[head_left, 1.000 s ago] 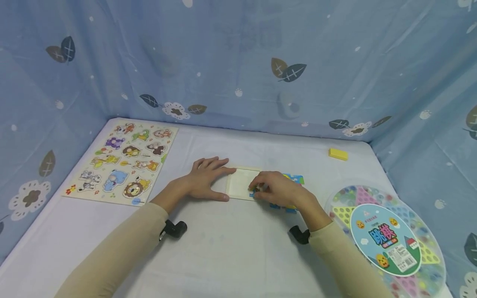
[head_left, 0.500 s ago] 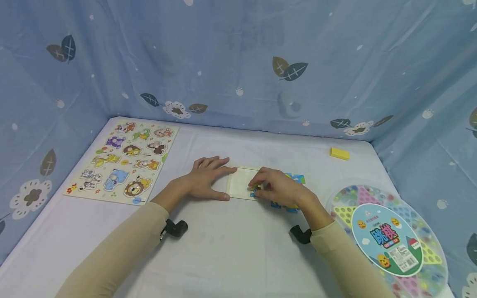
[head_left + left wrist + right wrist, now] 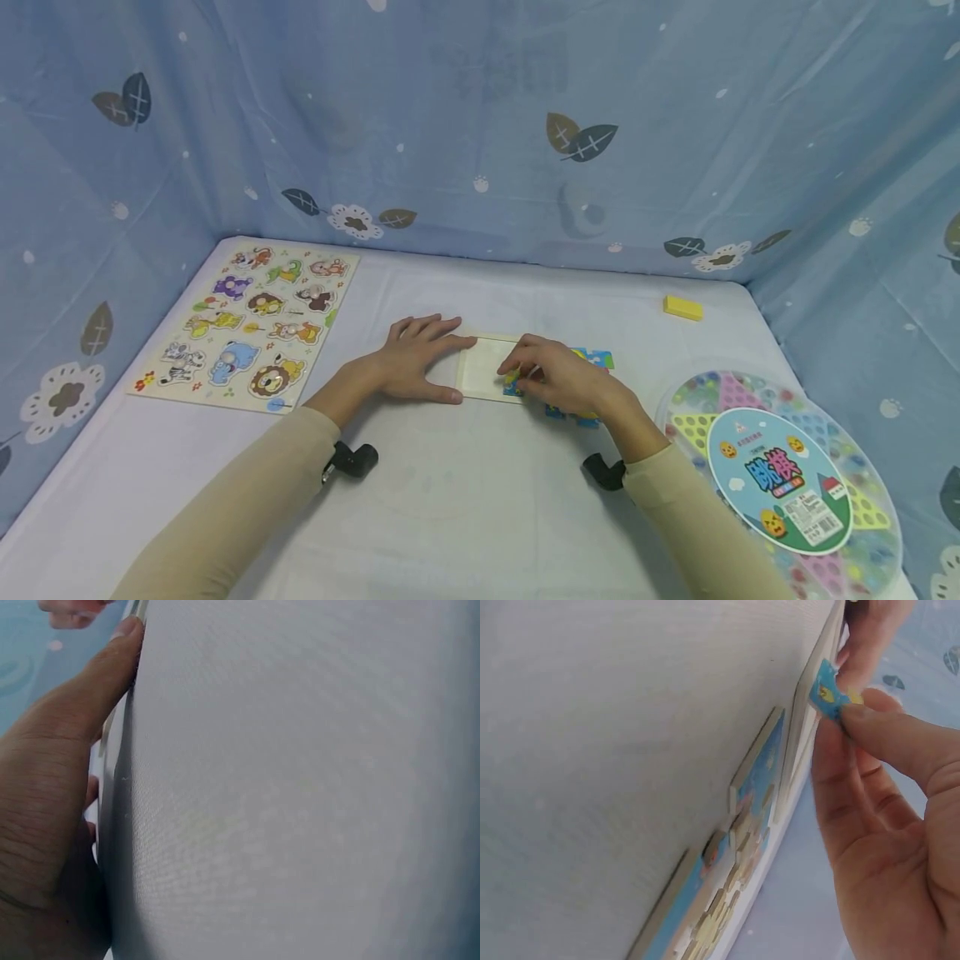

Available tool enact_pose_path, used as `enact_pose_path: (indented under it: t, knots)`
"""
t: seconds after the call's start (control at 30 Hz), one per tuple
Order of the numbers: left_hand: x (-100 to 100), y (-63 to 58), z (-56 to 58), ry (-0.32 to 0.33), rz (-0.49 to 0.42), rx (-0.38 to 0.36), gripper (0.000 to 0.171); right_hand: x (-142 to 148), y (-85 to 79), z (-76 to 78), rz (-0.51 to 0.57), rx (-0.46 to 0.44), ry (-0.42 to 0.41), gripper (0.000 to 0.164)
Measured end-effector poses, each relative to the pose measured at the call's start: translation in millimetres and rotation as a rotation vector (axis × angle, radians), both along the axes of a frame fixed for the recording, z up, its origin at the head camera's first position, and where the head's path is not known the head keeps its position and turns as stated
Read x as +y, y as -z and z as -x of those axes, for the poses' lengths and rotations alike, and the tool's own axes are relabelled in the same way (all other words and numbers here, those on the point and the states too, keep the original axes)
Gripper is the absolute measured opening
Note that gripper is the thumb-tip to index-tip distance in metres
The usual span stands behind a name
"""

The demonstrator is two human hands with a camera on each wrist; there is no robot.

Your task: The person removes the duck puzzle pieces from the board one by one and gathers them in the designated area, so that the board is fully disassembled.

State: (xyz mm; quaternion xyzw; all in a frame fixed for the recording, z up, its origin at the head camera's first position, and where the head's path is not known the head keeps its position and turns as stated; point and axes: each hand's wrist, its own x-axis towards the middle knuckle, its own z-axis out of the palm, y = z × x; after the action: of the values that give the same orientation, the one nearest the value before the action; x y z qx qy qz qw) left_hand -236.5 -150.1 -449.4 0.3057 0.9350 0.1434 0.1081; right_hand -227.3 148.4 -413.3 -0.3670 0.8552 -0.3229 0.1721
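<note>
A shallow pale wooden puzzle tray (image 3: 480, 367) lies mid-table. My left hand (image 3: 420, 362) rests spread at its left side, thumb and a fingertip at the frame's edge; in the left wrist view the thumb (image 3: 112, 664) lies straight along that edge. My right hand (image 3: 558, 375) pinches a blue and yellow jigsaw piece (image 3: 829, 691) between thumb and fingers, over the tray's lower right corner. More blue jigsaw pieces (image 3: 600, 359) lie on the cloth just right of the tray, partly hidden under the right hand.
An animal peg puzzle board (image 3: 300, 367) lies at the left. A round Chinese checkers set (image 3: 780, 483) with a clear marble-filled rim is at the right. A yellow block (image 3: 682, 308) sits at the back right. Patterned blue curtains (image 3: 450, 125) enclose the white table.
The right hand's fingers have shifted slightly and the pinched piece has turned, showing more blue and yellow at the tray's lower right. The left hand has stayed in place.
</note>
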Motion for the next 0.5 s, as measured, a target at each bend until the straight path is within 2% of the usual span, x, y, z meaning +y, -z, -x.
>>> enact_pose_path:
  t: [0.23, 0.5]
  knots:
    - [0.4, -0.2, 0.2, -0.001, 0.000, -0.008, 0.092, 2.7, -1.1, -0.2, 0.013, 0.021, 0.010, 0.025]
    - [-1.4, 6.9, 3.0, -0.009, -0.017, -0.021, 0.093, 11.2, -2.7, -0.9, 0.054, 0.051, 0.015, 0.023]
